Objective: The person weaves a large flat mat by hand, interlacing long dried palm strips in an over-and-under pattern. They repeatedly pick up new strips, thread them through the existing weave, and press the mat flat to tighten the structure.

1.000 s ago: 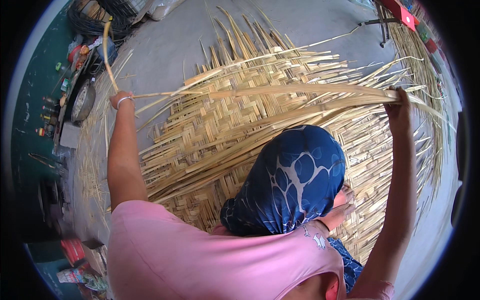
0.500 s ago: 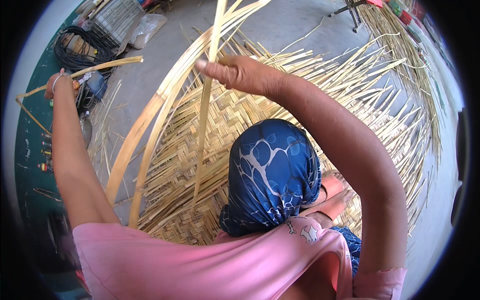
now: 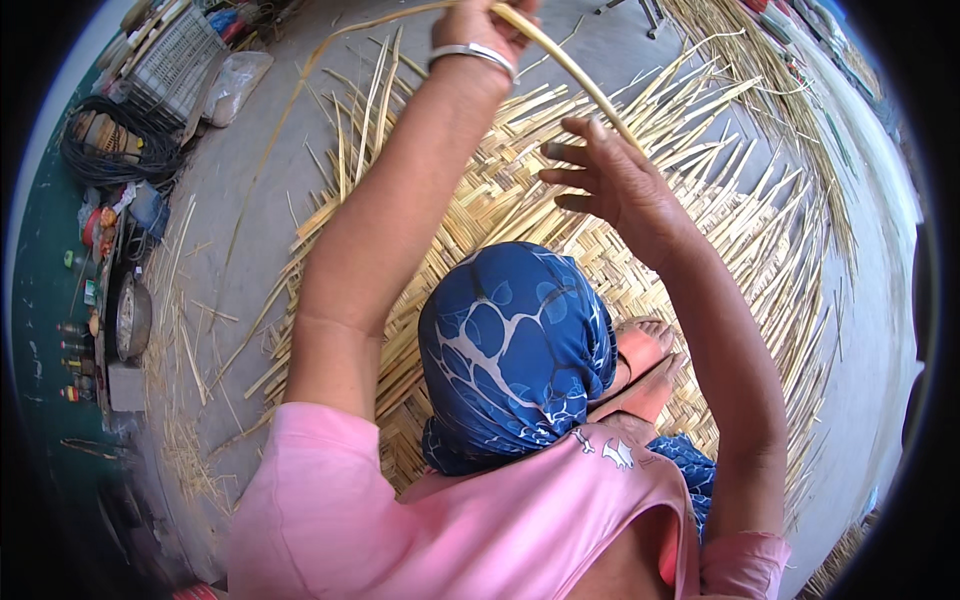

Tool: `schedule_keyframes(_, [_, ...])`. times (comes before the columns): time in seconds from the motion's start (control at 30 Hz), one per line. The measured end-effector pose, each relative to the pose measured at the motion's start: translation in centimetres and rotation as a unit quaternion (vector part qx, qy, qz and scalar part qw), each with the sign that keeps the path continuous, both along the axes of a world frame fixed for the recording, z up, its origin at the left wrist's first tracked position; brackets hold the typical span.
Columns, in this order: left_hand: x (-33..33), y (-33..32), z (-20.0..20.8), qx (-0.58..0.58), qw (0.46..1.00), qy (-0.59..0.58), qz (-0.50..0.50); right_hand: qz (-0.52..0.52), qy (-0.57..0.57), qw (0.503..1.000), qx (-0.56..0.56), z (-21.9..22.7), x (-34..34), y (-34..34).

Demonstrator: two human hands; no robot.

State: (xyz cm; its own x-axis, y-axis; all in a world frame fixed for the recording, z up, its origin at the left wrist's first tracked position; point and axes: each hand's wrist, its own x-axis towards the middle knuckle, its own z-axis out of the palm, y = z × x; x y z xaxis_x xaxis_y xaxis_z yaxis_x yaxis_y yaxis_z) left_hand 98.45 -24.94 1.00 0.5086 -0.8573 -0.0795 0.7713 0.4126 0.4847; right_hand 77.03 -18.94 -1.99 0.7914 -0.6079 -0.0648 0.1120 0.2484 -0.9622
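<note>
My left hand (image 3: pixel 490 28), a silver bangle on its wrist, is raised at the top of the view. Its fingers are wrapped round a long, pale split-cane strip (image 3: pixel 572 66). One end of the strip slopes down to my right hand (image 3: pixel 622 188); the other bends away to the left and hangs toward the floor. My right hand is open, its fingers spread, with the strip passing by its thumb side. Below both hands lies a herringbone-woven mat (image 3: pixel 470 222), its loose strip ends fanning outward. My blue-patterned, cloth-covered knee (image 3: pixel 520 360) hides part of the weave.
My feet in orange sandals (image 3: pixel 640 395) rest on the mat. A bundle of long strips (image 3: pixel 790 120) lies at the right. Along the left wall stand a crate (image 3: pixel 180 65), a coil of black cable (image 3: pixel 105 145) and a metal pan (image 3: pixel 132 318). Scraps litter the floor there.
My left hand has swung from the far left to the top middle, carrying a strip. My right hand has moved right and spread its fingers. The strips that stood before it are gone from there.
</note>
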Motion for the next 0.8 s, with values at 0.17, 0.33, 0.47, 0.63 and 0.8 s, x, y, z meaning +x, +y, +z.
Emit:
schedule_keyframes(0.17, [-14.8, 0.4, -3.8, -0.017, 0.986, -0.052, -0.158, -0.214, -0.203, 0.940, 0.173, -1.7, -5.8, -4.1])
schedule_keyframes(0.33, [-20.6, 3.5, -8.8, 0.024, 0.915, -0.080, -0.396, -0.276, -0.259, 0.895, 0.235, -6.2, -14.4, -4.6])
schedule_keyframes(0.47, [-21.6, 3.7, -11.7, 0.066, 0.898, -0.047, -0.432, -0.340, -0.266, 0.879, 0.203, -9.3, -21.3, -3.0])
schedule_keyframes(0.63, [-17.6, 1.8, -16.9, 0.175, 0.953, -0.016, -0.245, -0.444, -0.224, 0.847, 0.188, -13.4, -36.4, -0.4])
schedule_keyframes(0.8, [-13.9, 2.3, -21.0, 0.306, 0.941, -0.031, -0.137, -0.585, -0.147, 0.777, 0.179, -21.2, -55.9, 5.1])
